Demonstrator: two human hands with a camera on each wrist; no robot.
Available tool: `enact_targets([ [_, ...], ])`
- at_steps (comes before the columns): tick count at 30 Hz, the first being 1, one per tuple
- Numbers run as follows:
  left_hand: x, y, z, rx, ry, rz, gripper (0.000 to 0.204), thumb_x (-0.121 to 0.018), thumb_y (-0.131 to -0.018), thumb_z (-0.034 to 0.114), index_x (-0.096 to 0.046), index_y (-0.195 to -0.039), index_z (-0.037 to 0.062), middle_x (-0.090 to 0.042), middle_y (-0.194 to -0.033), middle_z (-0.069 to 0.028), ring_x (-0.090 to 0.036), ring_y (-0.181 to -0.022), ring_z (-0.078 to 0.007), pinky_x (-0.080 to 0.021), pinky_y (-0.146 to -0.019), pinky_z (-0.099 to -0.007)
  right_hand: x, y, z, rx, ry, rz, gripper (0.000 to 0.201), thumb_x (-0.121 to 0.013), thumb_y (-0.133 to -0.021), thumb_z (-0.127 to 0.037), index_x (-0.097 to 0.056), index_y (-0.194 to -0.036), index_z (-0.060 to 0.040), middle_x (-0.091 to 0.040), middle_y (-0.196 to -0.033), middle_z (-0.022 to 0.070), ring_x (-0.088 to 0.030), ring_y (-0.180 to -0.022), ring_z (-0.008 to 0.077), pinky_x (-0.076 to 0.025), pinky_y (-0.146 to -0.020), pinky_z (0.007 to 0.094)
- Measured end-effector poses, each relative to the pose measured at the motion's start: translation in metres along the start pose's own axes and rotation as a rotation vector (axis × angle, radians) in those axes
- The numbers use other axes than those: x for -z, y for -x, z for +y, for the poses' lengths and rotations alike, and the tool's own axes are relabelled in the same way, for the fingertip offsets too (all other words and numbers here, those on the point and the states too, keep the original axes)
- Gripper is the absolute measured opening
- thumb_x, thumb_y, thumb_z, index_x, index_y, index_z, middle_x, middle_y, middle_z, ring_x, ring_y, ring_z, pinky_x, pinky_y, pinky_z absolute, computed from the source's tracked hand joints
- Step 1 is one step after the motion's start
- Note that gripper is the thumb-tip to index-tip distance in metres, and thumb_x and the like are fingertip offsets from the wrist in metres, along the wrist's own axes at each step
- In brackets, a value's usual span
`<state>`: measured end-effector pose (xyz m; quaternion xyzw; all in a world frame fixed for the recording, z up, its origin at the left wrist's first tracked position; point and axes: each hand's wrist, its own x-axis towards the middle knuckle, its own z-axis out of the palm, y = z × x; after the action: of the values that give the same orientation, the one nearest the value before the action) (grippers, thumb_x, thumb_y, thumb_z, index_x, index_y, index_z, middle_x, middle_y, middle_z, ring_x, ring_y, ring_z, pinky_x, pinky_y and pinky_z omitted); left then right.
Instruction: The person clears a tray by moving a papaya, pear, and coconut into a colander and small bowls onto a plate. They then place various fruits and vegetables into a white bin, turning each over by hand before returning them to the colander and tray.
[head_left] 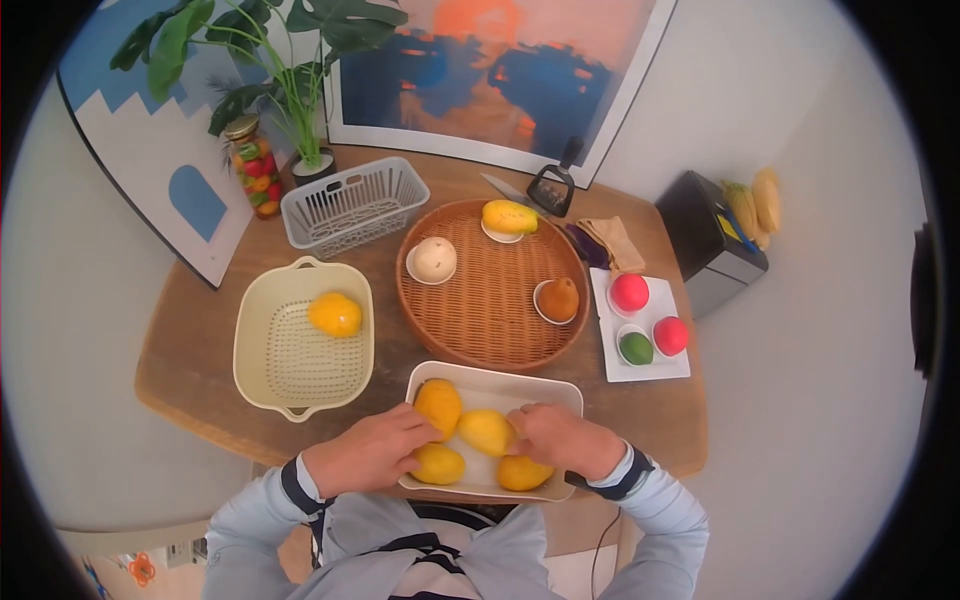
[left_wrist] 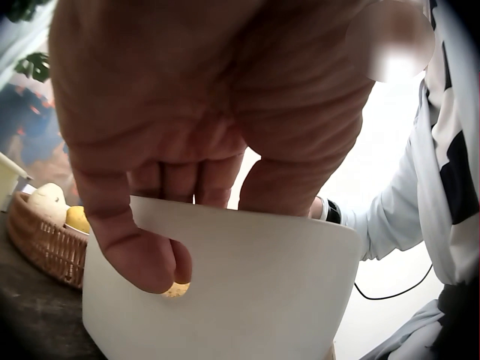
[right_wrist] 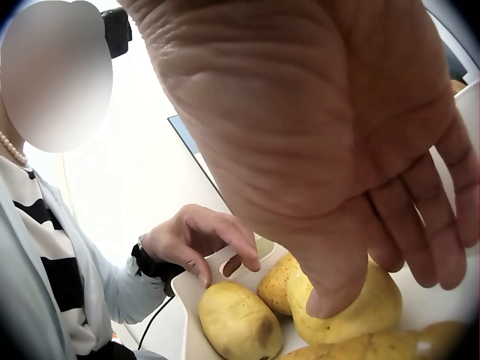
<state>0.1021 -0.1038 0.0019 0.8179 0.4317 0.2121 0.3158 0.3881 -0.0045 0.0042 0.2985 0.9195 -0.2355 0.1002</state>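
Observation:
A white rectangular bin [head_left: 575,400] at the table's front edge holds several yellow mangoes. My left hand [head_left: 375,448] reaches over its left end, fingers and thumb loosely bent beside the upper left mango [head_left: 438,408] and the lower left mango [head_left: 440,464]. In the left wrist view one finger hangs by the bin's handle hole. My right hand [head_left: 565,440] comes in from the right, fingers at the middle mango [head_left: 484,432]; another mango [head_left: 524,473] lies below it. In the right wrist view the thumb overlaps the middle mango while the other fingers are nearly straight.
A cream colander [head_left: 255,310] with one mango [head_left: 336,315] stands left. Behind the bin is a round wicker tray [head_left: 470,330] with fruit in small dishes. A white plate [head_left: 650,375] with fruit lies right, a grey basket [head_left: 350,225] back left, a knife [head_left: 505,187] at the back.

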Motion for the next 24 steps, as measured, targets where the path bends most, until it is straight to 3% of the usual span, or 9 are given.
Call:
enact_targets([
  [6, -0.004, -0.003, 0.0, -0.054, -0.087, -0.006, 0.044, -0.07, -0.072, 0.0, -0.061, -0.114, 0.0025, -0.06, -0.103, -0.0122, -0.056, -0.103, -0.0328, -0.051, -0.086, -0.0408, 0.002, 0.013, -0.003, -0.021, -0.056, -0.007, 0.039, -0.069, -0.087, -0.024, -0.06, -0.115, 0.0019, -0.066, -0.1, 0.021, -0.063, -0.099, 0.039, -0.05, -0.086, 0.0447],
  [9, -0.003, -0.005, 0.004, -0.024, -0.125, -0.03, 0.045, -0.07, -0.07, -0.001, -0.06, -0.114, 0.0019, -0.06, -0.102, -0.0131, -0.056, -0.102, -0.0333, -0.05, -0.086, -0.0405, 0.008, 0.018, -0.011, -0.06, -0.078, -0.02, 0.03, -0.069, -0.087, -0.022, -0.06, -0.105, 0.0013, -0.066, -0.098, 0.0201, -0.062, -0.099, 0.0383, -0.049, -0.086, 0.046],
  [12, -0.005, -0.007, 0.004, -0.021, -0.13, -0.014, 0.044, -0.07, -0.07, -0.001, -0.06, -0.113, 0.0023, -0.06, -0.101, -0.0132, -0.056, -0.102, -0.0333, -0.05, -0.086, -0.0405, 0.001, 0.022, -0.006, -0.068, -0.067, -0.008, 0.043, -0.068, -0.088, -0.024, -0.057, -0.121, 0.0016, -0.066, -0.102, 0.0215, -0.062, -0.099, 0.0393, -0.05, -0.087, 0.0447],
  [15, -0.007, -0.009, 0.004, -0.022, -0.174, -0.021, 0.047, -0.07, -0.069, -0.001, -0.058, -0.114, 0.0024, -0.058, -0.102, -0.0129, -0.056, -0.102, -0.0334, -0.05, -0.086, -0.0408, 0.001, 0.025, -0.006, -0.075, -0.06, -0.02, 0.043, -0.068, -0.088, -0.024, -0.058, -0.121, 0.0016, -0.066, -0.103, 0.0218, -0.062, -0.099, 0.0392, -0.05, -0.087, 0.0445],
  [18, -0.013, -0.011, 0.002, 0.015, -0.218, -0.039, 0.048, -0.071, -0.07, -0.002, -0.057, -0.116, 0.0042, -0.057, -0.11, -0.0135, -0.056, -0.105, -0.0347, -0.049, -0.09, -0.0414, -0.002, 0.028, -0.005, -0.055, -0.07, 0.04, 0.032, -0.069, -0.087, -0.023, -0.06, -0.106, 0.0003, -0.066, -0.097, 0.0188, -0.063, -0.097, 0.0376, -0.05, -0.084, 0.0457],
  [24, -0.003, -0.02, 0.008, 0.052, -0.409, -0.046, 0.045, -0.073, -0.072, 0.004, -0.058, -0.114, 0.005, -0.056, -0.111, -0.0139, -0.051, -0.112, -0.0332, -0.041, -0.097, -0.0439, 0.002, 0.039, -0.007, -0.049, -0.122, 0.109, 0.036, -0.069, -0.087, -0.022, -0.059, -0.113, 0.0008, -0.066, -0.099, 0.0195, -0.062, -0.1, 0.0374, -0.05, -0.086, 0.0453],
])
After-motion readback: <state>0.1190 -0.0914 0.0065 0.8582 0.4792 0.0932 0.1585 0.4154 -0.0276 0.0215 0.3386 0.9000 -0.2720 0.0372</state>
